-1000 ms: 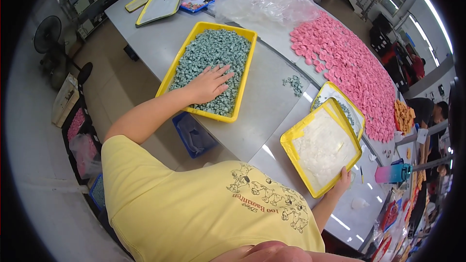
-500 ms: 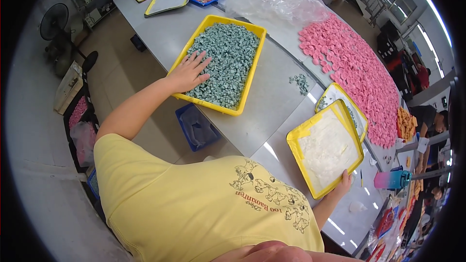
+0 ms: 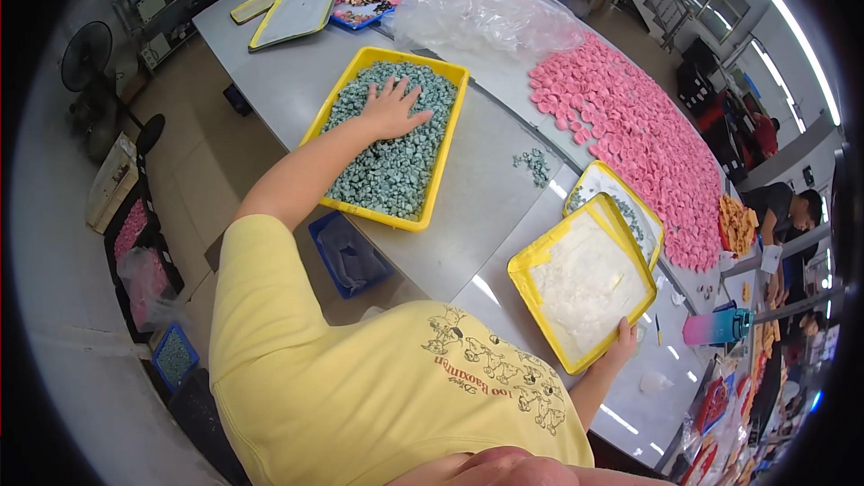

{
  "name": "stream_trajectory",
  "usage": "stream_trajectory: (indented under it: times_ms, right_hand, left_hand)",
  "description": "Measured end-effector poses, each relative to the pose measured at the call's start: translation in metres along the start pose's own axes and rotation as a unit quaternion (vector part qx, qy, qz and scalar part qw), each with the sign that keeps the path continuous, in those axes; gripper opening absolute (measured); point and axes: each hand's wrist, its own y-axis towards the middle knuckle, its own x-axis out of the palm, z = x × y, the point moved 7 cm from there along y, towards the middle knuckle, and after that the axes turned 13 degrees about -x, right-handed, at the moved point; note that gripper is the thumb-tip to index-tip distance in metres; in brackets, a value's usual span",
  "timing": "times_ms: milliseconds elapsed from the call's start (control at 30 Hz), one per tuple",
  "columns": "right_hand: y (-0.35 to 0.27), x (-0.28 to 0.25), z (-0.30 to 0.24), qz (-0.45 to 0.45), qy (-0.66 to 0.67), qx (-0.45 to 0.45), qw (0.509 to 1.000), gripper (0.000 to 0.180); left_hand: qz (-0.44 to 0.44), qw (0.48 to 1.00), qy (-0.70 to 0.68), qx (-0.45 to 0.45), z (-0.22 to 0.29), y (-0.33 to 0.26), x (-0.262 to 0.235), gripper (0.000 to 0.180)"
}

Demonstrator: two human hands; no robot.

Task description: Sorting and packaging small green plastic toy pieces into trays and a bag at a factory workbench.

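My left hand (image 3: 394, 112) lies palm down with spread fingers on a heap of small teal-green pieces (image 3: 389, 175); their kind is too small to make out. They fill a deep yellow tray (image 3: 444, 162) near the table's left edge. On the right, my right hand (image 3: 617, 351) grips the near edge of a shallow yellow-rimmed tray (image 3: 533, 272), its fingers partly hidden under the rim. A crumpled white layer (image 3: 589, 288) covers that tray's inside. It overlaps another yellow-rimmed tray (image 3: 656, 239) holding some teal pieces.
Loose teal pieces (image 3: 533, 167) lie on the grey table (image 3: 481, 193). Beyond spread many pink round pieces (image 3: 630, 130), beside a clear plastic sheet (image 3: 490, 9). A pink-and-blue bottle (image 3: 711, 328) stands at right. Below the table edge sits a blue bin (image 3: 346, 256). People work at far right.
My left hand has slid from the tray's left side farther in over the teal pieces. My right hand still holds the white-lined tray. The whole view has shifted slightly.
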Motion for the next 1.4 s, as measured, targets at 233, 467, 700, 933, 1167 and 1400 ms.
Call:
stream_trajectory:
  times_ms: [233, 467, 700, 933, 1167, 1400]
  right_hand:
    - [0.003, 0.003, 0.001, 0.026, 0.013, 0.001, 1.0, 0.034]
    - [0.002, 0.004, 0.002, 0.043, 0.004, 0.0, 0.999, 0.034]
    - [-0.001, 0.002, 0.0, 0.04, -0.008, -0.003, 0.999, 0.035]
    - [0.002, 0.005, 0.002, 0.039, 0.001, 0.008, 0.999, 0.033]
    - [-0.004, 0.014, -0.002, 0.034, -0.002, 0.007, 0.999, 0.031]
    - [-0.002, 0.012, -0.003, 0.047, -0.024, 0.005, 0.999, 0.032]
  left_hand:
    - [0.041, 0.997, -0.02, 0.055, 0.055, 0.047, 0.013, 0.059]
    - [0.107, 0.971, -0.128, 0.171, 0.06, 0.089, 0.011, 0.042]
    - [0.104, 0.968, -0.134, 0.183, 0.032, 0.075, -0.012, 0.04]
    - [0.09, 0.99, -0.066, 0.086, -0.072, 0.082, 0.004, 0.05]
    - [0.035, 0.992, -0.104, 0.067, -0.096, 0.044, 0.001, 0.048]
    - [0.059, 0.986, -0.116, 0.1, -0.102, -0.054, -0.006, 0.045]
